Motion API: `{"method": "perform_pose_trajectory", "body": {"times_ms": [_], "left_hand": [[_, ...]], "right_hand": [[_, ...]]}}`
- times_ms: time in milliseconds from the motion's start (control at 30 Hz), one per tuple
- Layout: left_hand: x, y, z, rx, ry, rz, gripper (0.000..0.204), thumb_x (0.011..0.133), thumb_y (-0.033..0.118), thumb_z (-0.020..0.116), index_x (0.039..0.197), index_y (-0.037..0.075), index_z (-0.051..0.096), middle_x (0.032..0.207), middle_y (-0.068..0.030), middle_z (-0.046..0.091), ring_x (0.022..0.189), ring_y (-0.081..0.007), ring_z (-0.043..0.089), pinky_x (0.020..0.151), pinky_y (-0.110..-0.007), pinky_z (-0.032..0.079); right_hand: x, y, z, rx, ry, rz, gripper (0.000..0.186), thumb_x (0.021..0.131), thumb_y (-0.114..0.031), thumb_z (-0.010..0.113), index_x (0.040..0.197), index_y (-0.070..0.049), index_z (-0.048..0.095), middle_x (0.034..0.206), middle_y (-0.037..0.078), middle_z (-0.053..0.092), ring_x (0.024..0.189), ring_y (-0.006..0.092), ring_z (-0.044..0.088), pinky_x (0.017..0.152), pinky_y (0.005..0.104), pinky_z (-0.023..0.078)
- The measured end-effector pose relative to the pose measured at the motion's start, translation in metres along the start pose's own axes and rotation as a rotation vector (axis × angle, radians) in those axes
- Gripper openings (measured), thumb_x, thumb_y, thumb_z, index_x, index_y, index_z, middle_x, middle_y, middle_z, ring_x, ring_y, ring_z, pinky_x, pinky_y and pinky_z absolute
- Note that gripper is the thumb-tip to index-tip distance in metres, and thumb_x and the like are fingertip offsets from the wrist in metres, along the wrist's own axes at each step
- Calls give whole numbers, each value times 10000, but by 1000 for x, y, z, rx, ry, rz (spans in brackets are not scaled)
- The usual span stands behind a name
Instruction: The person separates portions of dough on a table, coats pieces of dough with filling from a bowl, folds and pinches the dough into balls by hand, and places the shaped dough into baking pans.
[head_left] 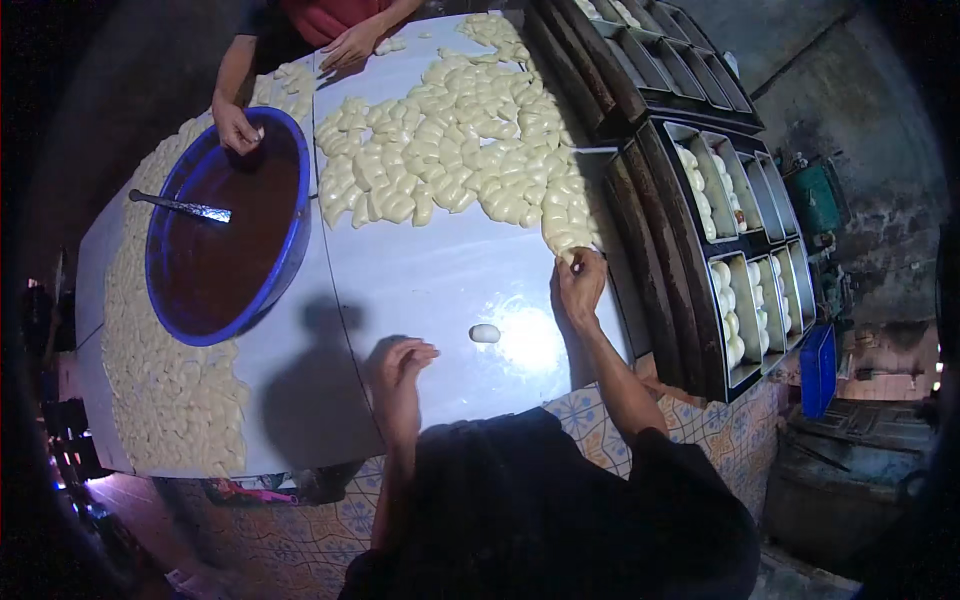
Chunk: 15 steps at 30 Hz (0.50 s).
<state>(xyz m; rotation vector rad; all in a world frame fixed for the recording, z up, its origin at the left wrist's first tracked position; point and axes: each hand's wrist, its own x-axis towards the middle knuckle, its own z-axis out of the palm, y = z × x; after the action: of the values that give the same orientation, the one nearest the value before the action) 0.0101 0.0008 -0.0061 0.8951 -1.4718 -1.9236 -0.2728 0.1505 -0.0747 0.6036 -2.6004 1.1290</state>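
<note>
At the near end of a broad spread of pale dough pieces point(440, 150), my right hand point(584, 288) has its fingers closed on a piece of dough point(566, 243). It still lies against the others in the spread. My left hand point(402, 378) hovers over the near part of the white table point(420, 270), palm inward, fingers apart and holding nothing. Between my hands a single small dough roll point(485, 333) lies by itself on the tabletop, touching neither hand.
Left stands a blue basin point(300, 235) of brown filling with a metal spatula point(185, 207). More dough pieces point(170, 390) cover the table's left side. Across, a co-worker's hand point(237, 130) holds a pale bit over the basin. Stacked baking pans point(740, 255), some holding dough, border the right.
</note>
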Motion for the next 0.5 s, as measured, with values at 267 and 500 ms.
{"method": "perform_pose_trajectory", "body": {"times_ms": [267, 500], "left_hand": [[-24, -7, 16, -27, -179, 27, 367, 934, 103, 590, 1266, -44, 539, 1092, -84, 626, 1018, -141, 575, 888, -253, 444], [-39, 20, 23, -100, 147, 156, 187, 865, 52, 667, 1021, -50, 672, 1005, -73, 653, 907, -96, 585, 766, -208, 467]], "right_hand": [[-88, -139, -70, 1053, -568, 130, 243, 753, 39, 733, 915, -16, 559, 1090, 68, 501, 1031, 126, 526, 804, 249, 496], [-106, -181, -53, 835, -732, -10, 209, 909, -144, 594, 1055, -11, 662, 822, 70, 589, 837, 162, 581, 790, 271, 448]]}}
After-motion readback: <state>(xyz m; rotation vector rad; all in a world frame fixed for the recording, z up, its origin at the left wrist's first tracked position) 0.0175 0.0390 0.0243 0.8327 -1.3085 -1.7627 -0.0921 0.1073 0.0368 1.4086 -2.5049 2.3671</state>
